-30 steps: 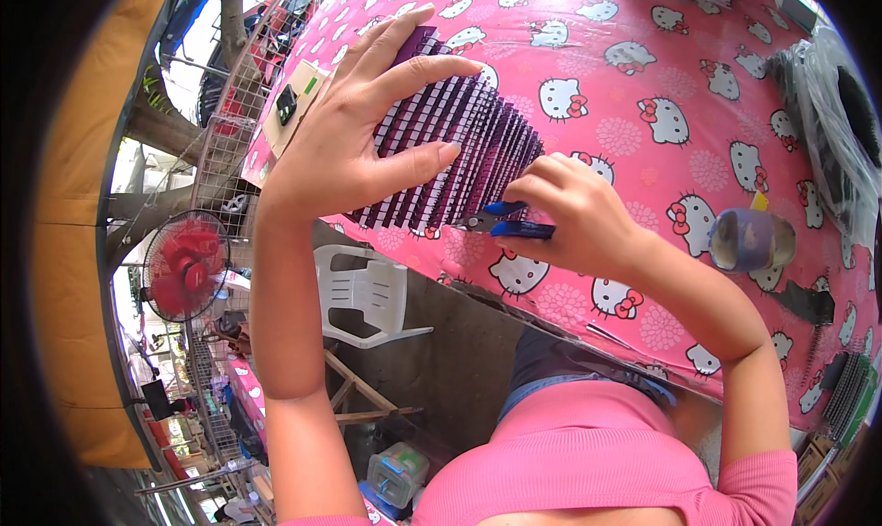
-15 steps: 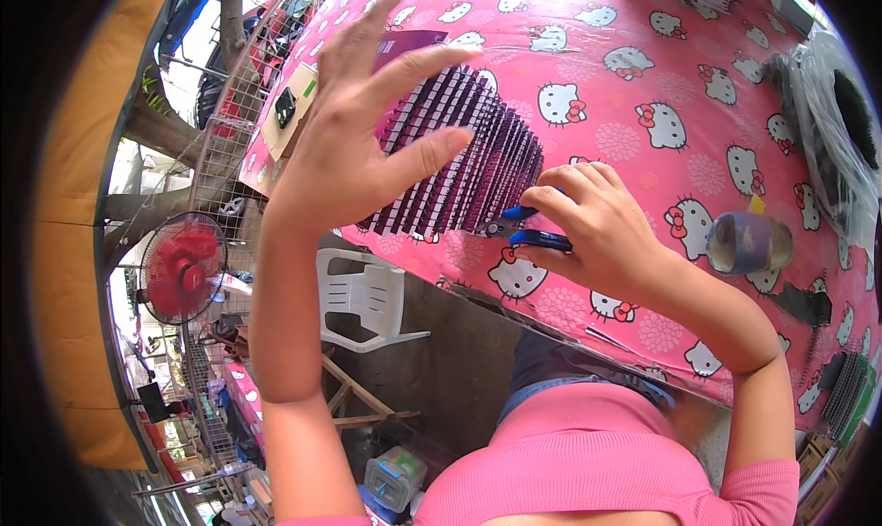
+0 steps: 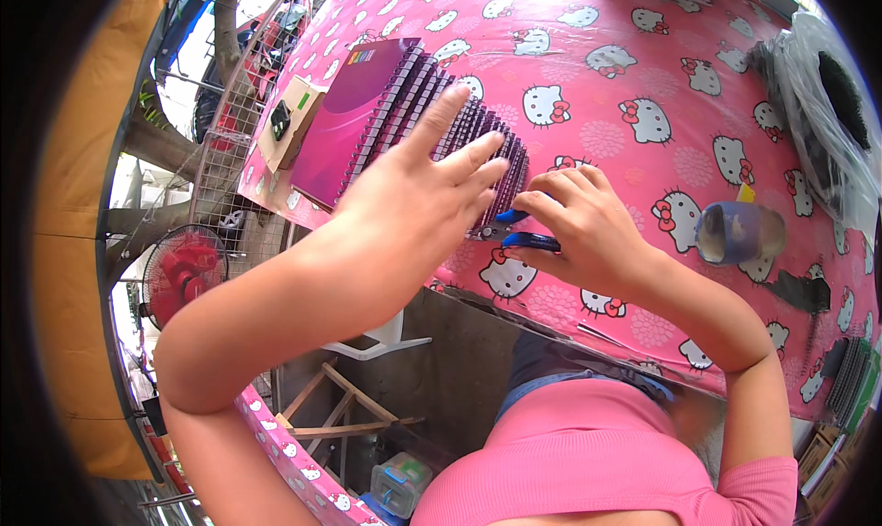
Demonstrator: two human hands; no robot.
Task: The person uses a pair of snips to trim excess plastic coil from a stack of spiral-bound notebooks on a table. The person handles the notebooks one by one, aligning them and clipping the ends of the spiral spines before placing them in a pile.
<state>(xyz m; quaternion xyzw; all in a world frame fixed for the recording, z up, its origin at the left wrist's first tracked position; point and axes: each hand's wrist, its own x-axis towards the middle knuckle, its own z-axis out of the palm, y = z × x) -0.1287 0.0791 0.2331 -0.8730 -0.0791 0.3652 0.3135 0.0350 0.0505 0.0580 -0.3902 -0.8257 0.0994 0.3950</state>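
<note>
Pink tablecloth (image 3: 588,94) under notebooks (image 3: 390,108), red fan (image 3: 186,267)

Left hand (image 3: 418,204): back up, fingers extended and partly splayed, pointing away from the body and toward the right. Left forearm (image 3: 266,296) slants in from a sharply bent elbow, low and left of the hands. Right hand (image 3: 583,218): just right of it, apart, fingers curled in a grip. Right forearm (image 3: 703,296) angles back to a bent elbow, right of the hands.
</note>
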